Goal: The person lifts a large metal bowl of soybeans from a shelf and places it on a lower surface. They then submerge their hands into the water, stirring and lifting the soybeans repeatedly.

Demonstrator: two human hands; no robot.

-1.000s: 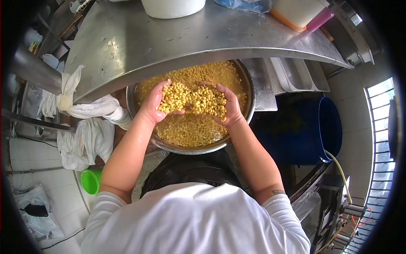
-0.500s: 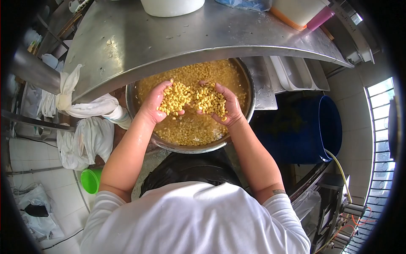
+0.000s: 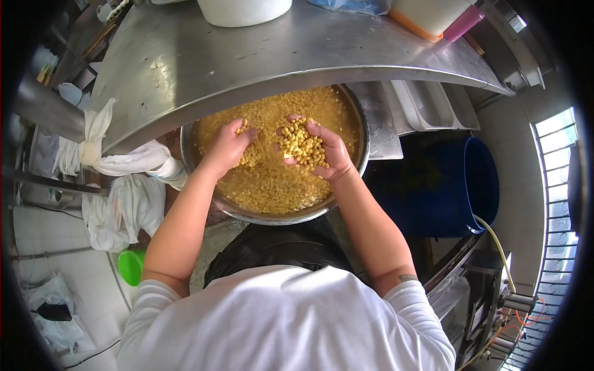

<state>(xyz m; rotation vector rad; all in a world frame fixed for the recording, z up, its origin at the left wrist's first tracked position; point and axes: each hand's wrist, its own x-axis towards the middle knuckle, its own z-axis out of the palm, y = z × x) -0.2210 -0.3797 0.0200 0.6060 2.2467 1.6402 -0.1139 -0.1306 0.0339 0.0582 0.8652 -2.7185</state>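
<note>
A wide round metal tub [image 3: 365, 145] holds cloudy water and yellow soybeans [image 3: 272, 191]. My left hand [image 3: 230, 148] is over the left side of the tub, turned with its back towards me. Its fingers curl inward, and some soybeans show at the fingertips and beneath the palm. Cupped palm up, my right hand [image 3: 334, 153] bears a heap of soybeans [image 3: 302, 145] above the water, right of the tub's middle. The hands are apart. The tub's far rim is hidden under the table edge.
A steel table [image 3: 247, 55] overhangs the tub, with a white container [image 3: 244, 11] on it. Right of the tub stands a blue barrel [image 3: 482, 185] with a hose. White cloths [image 3: 136, 204] hang at the left, above a green bucket [image 3: 130, 267]. White trays [image 3: 427, 105] lie at the right.
My left hand has turned over from a palm-up cup and now shows far fewer soybeans. My right hand still holds its heap, somewhat smaller.
</note>
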